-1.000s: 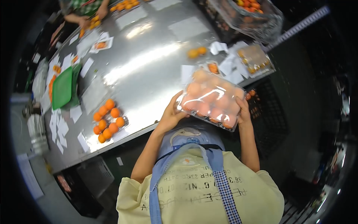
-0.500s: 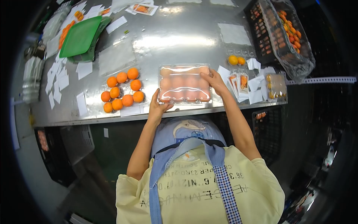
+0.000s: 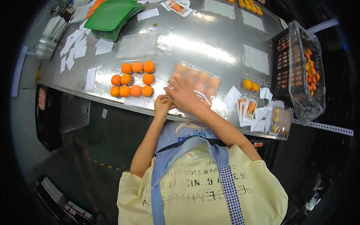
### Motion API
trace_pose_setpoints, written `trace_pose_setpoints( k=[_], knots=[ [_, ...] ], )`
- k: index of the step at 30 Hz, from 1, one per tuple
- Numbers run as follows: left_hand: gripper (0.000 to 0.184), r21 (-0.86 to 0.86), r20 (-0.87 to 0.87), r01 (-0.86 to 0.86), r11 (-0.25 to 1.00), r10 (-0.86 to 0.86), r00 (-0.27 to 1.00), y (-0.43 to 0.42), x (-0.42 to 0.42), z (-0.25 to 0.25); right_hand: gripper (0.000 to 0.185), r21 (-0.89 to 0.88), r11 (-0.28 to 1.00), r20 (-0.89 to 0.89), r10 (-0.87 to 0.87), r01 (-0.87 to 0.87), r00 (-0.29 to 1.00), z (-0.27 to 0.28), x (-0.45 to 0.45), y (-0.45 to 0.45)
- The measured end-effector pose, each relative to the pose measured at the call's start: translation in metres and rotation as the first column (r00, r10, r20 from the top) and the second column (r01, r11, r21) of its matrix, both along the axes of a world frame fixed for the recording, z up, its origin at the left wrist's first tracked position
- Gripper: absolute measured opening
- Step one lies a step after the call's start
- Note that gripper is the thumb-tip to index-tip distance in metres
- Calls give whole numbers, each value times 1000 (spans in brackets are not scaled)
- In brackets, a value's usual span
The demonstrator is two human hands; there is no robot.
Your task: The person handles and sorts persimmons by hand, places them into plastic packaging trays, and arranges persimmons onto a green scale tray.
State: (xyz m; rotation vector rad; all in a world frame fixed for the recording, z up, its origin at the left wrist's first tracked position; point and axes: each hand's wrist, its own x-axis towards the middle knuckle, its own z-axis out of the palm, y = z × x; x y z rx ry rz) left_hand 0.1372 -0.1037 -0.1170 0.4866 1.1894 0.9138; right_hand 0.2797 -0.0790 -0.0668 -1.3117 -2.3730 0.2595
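A closed clear plastic box [image 3: 205,78] full of orange fruit lies slightly turned at the table's front edge. My right hand [image 3: 184,94] rests palm down across the left part of its lid, fingers spread. At the box's near left corner my left hand [image 3: 162,106] has its fingers bent and pinched together, seemingly on the plastic rim; the exact contact is partly hidden. To the left sits an open clear tray with several oranges [image 3: 135,90] in rows, one spot in the middle row bare. A white card [image 3: 137,102] lies at that tray's near edge.
A green pan [image 3: 111,15] stands at the back left, near scattered white cards [image 3: 75,44]. On the right are printed fruit cards [image 3: 246,111], two yellow-orange fruits [image 3: 248,84], a small filled box [image 3: 280,120] and a plastic-lined black crate [image 3: 296,71] of fruit.
My right hand has moved from the box's right side onto the left of its lid. The left hand's fingers have closed at the near left corner. The box appears rotated and the view has turned.
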Motion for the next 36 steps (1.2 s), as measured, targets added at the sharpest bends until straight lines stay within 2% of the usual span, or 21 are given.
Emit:
trace_pose_setpoints(
  k=[3, 8, 12, 18, 23, 26, 30, 36],
  knots=[
    [25, -18, 8, -9, 1000, 9, 1000, 1, -1, 1, 34, 112, 993, 43, 28, -33, 999, -5, -6, 7],
    [24, -45, 0, 30, 999, -31, 1000, 3, 0, -1, 44, -18, 998, 146, 55, -53, 988, 11, -8, 5],
    [33, -72, -37, 170, 983, -173, 984, 6, -2, -2, 51, -92, 996, 230, 23, -2, 973, 17, -16, 1],
    [35, -97, 8, 180, 979, -180, 984, 8, -8, -7, 43, -7, 1000, 108, -2, 3, 994, -6, -16, 2],
    [35, -112, 51, 208, 972, -204, 978, 10, -10, 2, 45, -55, 997, 135, 53, -46, 989, 9, -12, 4],
    [34, -117, 69, 206, 972, -199, 978, 11, -9, 2, 50, -66, 997, 183, 46, -35, 982, 8, -17, 3],
    [29, -115, 10, 155, 981, -155, 988, 9, -5, 0, 55, -82, 997, 215, 29, -12, 976, 10, -22, 4],
    [24, -153, -41, 77, 985, -84, 996, 11, 2, 1, 53, -10, 999, 296, -39, 44, 955, 0, -34, 4]
  ],
)
